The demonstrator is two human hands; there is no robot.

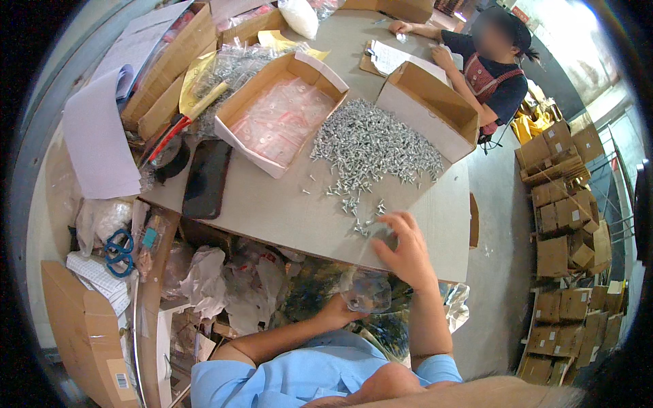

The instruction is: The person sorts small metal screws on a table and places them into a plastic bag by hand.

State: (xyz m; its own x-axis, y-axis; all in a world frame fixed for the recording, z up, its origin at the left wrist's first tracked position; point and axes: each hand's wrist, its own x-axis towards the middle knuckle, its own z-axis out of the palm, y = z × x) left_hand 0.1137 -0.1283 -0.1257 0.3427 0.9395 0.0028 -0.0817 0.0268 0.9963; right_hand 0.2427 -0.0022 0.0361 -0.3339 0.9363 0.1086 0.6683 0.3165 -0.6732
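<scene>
A large heap of small silver screws (374,143) is spread on the grey table, thinning to a few loose ones toward me. My right hand (407,255) is over the table's near edge beside those loose screws. Its fingers are curved, with the thumb apart from them, and nothing shows between them. Below the table edge my left hand (338,313) holds a clear plastic cup (367,291) by its side. What lies inside the cup is hard to make out. Left of the heap, an open cardboard box (223,126) contains clear plastic bags with red strips (282,122).
An open white carton (432,126) borders the heap at the right. A black phone (206,180) lies left, near scissors with blue handles (119,253). Across the table sits a co-worker (496,75) by a clipboard (398,58). Stacked cardboard boxes (561,224) stand at the right.
</scene>
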